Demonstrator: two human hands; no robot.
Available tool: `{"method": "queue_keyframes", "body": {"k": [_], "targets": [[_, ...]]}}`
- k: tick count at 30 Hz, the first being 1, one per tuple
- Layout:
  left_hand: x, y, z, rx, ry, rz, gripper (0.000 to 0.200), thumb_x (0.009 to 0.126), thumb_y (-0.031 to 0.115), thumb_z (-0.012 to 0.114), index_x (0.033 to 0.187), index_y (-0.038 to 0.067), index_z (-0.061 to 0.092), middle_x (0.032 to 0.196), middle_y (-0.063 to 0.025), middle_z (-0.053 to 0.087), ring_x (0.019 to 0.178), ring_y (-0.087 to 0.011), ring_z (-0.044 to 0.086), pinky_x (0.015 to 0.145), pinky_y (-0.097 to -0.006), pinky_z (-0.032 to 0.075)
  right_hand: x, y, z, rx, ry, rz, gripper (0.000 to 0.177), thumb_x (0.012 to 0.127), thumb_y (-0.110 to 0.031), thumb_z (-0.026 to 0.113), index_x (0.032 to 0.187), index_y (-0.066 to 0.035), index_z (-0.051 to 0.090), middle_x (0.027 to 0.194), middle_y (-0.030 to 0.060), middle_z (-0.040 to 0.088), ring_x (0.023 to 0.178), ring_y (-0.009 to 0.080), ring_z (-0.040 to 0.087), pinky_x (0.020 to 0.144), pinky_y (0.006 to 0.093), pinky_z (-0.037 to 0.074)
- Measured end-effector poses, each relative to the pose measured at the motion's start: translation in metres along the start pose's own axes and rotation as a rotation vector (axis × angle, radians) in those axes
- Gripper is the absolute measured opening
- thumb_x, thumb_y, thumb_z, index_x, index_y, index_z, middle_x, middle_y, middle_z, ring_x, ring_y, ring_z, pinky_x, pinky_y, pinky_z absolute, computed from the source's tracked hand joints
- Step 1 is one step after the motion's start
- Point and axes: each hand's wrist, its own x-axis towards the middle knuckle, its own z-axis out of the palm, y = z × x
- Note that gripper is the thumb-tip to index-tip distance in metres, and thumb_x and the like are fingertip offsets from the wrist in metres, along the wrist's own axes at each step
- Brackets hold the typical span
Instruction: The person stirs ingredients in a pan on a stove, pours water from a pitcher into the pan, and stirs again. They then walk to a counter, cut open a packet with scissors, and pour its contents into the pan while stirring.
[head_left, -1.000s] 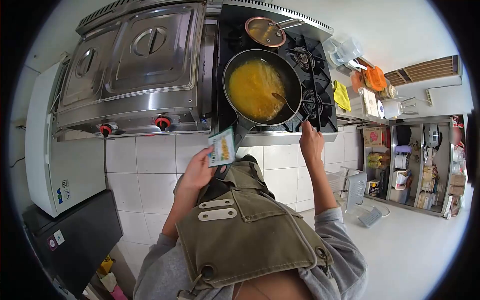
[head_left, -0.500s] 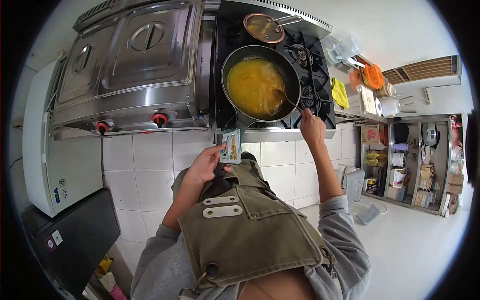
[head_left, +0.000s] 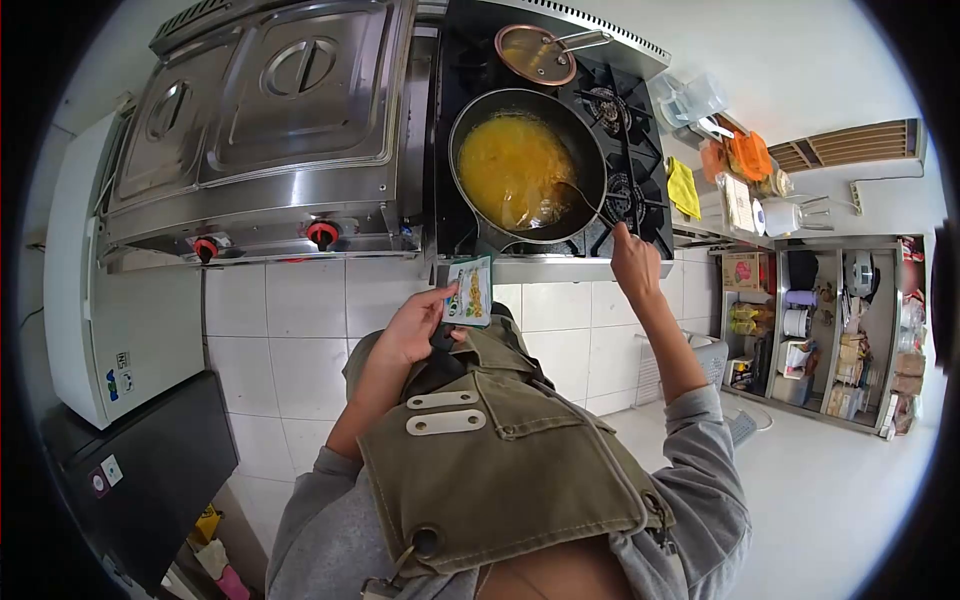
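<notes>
A dark deep frying pan (head_left: 592,150) on the stove holds a yellow-orange liquid (head_left: 508,165) with small bubbles and pale streaks. My right hand (head_left: 637,265) is closed around the handle of a spoon (head_left: 588,200), whose bowl is sunk in the liquid at the pan's right side. In front of the stove, my left hand (head_left: 415,325) grips a small printed packet (head_left: 467,292) with food pictured on it. The pan's handle runs toward this hand beneath the packet; whether the fingers also clasp it is partly hidden.
Behind the pan, a smaller pot with a glass lid (head_left: 536,55) stands on the stove (head_left: 650,175). A steel unit with lidded wells (head_left: 300,140) adjoins on the left. A yellow cloth (head_left: 683,187) hangs at right, near shelves of goods (head_left: 810,330).
My right hand has moved slightly right and down, and the spoon's bowl has sunk deeper into the liquid. My left hand keeps the packet, now tilted a little differently.
</notes>
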Motion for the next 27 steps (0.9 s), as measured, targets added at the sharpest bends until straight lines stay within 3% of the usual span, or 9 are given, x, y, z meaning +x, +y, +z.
{"method": "queue_keyframes", "body": {"k": [4, 6, 12, 14, 17, 20, 27], "targets": [[0.001, 0.001, -0.004, 0.014, -0.037, 0.004, 0.03, 0.091, 0.026, 0.045, 0.114, 0.009, 0.052, 0.101, -0.0167, 0.06, 0.082, -0.0195, 0.057, 0.056, -0.03, 0.041, -0.003, -0.001, -0.002, -0.019, 0.024, -0.009, 0.007, 0.078, -0.006, 0.048, 0.083, -0.01, 0.046, 0.058, 0.0105, 0.056, 0.054, 0.0291, 0.059, 0.052, 0.0388, 0.045], [-0.001, 0.002, 0.001, 0.026, -0.017, 0.008, 0.03, 0.091, 0.026, 0.045, 0.114, 0.009, 0.052, 0.101, -0.0164, 0.061, 0.082, -0.0194, 0.057, 0.056, -0.0297, 0.041, -0.002, 0.005, -0.001, 0.011, 0.147, -0.111, 0.008, 0.077, -0.006, 0.049, 0.083, -0.01, 0.047, 0.06, 0.0099, 0.057, 0.054, 0.0278, 0.059, 0.053, 0.0377, 0.045], [0.0, 0.003, -0.001, 0.025, -0.009, 0.003, 0.03, 0.09, 0.026, 0.046, 0.114, 0.008, 0.053, 0.099, -0.0154, 0.061, 0.082, -0.0189, 0.057, 0.055, -0.0286, 0.04, -0.002, 0.01, -0.002, -0.078, 0.099, -0.048, 0.01, 0.076, -0.004, 0.049, 0.084, -0.01, 0.049, 0.061, 0.0084, 0.057, 0.052, 0.027, 0.056, 0.052, 0.0348, 0.041], [0.0, 0.005, 0.003, 0.011, -0.01, -0.004, 0.03, 0.09, 0.027, 0.046, 0.113, 0.008, 0.053, 0.098, -0.0153, 0.061, 0.081, -0.0185, 0.057, 0.055, -0.0283, 0.04, -0.001, 0.01, -0.002, -0.044, 0.195, -0.09, 0.009, 0.075, -0.003, 0.048, 0.082, -0.009, 0.049, 0.061, 0.0088, 0.057, 0.052, 0.0271, 0.056, 0.052, 0.0355, 0.041], [-0.004, 0.004, 0.008, 0.02, 0.035, 0.006, 0.03, 0.09, 0.026, 0.047, 0.112, 0.007, 0.054, 0.096, -0.0126, 0.062, 0.079, -0.0176, 0.056, 0.055, -0.0281, 0.039, -0.002, 0.011, 0.002, -0.063, 0.098, -0.047, 0.009, 0.075, -0.003, 0.048, 0.082, -0.009, 0.049, 0.06, 0.009, 0.057, 0.052, 0.0271, 0.056, 0.052, 0.0355, 0.041], [-0.002, 0.005, 0.006, 0.001, 0.004, -0.013, 0.028, 0.09, 0.026, 0.048, 0.11, 0.007, 0.054, 0.095, -0.0091, 0.062, 0.078, -0.0166, 0.056, 0.054, -0.0282, 0.039, 0.0, 0.007, 0.0, -0.031, 0.184, -0.07, 0.008, 0.076, -0.003, 0.048, 0.081, -0.009, 0.049, 0.059, 0.0091, 0.056, 0.051, 0.0274, 0.056, 0.052, 0.0356, 0.041], [-0.004, 0.006, 0.007, 0.018, 0.018, -0.02, 0.027, 0.089, 0.026, 0.049, 0.109, 0.008, 0.055, 0.094, -0.0065, 0.062, 0.077, -0.0159, 0.056, 0.054, -0.0284, 0.038, -0.004, 0.008, 0.0, -0.065, 0.13, -0.018, 0.006, 0.077, -0.005, 0.049, 0.081, -0.01, 0.048, 0.06, 0.0095, 0.057, 0.051, 0.0275, 0.057, 0.052, 0.0356, 0.041]]}}
